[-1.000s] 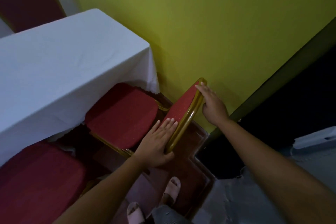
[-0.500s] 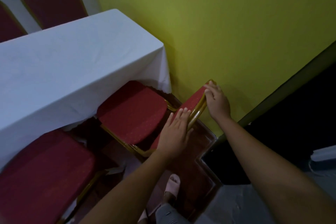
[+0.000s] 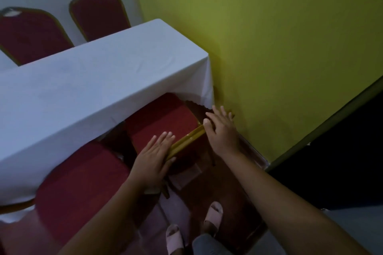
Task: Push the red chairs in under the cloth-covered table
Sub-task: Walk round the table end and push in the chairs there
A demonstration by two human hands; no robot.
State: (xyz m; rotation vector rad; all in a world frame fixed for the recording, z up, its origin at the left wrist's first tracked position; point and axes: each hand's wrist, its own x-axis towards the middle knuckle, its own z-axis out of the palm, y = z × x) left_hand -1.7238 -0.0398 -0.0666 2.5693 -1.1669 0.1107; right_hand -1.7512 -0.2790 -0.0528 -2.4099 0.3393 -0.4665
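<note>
A red chair point(image 3: 163, 118) with a gold frame stands at the table's right end, its seat partly under the white cloth of the table point(image 3: 93, 80). My left hand point(image 3: 154, 158) lies flat on the left part of the chair's gold backrest rail point(image 3: 186, 141), fingers together, thumb under the rail. My right hand point(image 3: 222, 130) rests on the rail's right end, fingers spread toward the wall. A second red chair point(image 3: 78, 186) stands to the left, its seat mostly outside the cloth.
Two more red chairs point(image 3: 99, 14) point(image 3: 29, 35) stand behind the table against a white wall. A yellow-green wall point(image 3: 279, 47) runs close along the right. A dark opening point(image 3: 342, 161) lies at the right. My feet in pale sandals point(image 3: 213, 215) stand on the brown floor.
The chair has slid further under the cloth, with both hands following on the backrest rail. The view has tilted up, bringing the far chairs into sight.
</note>
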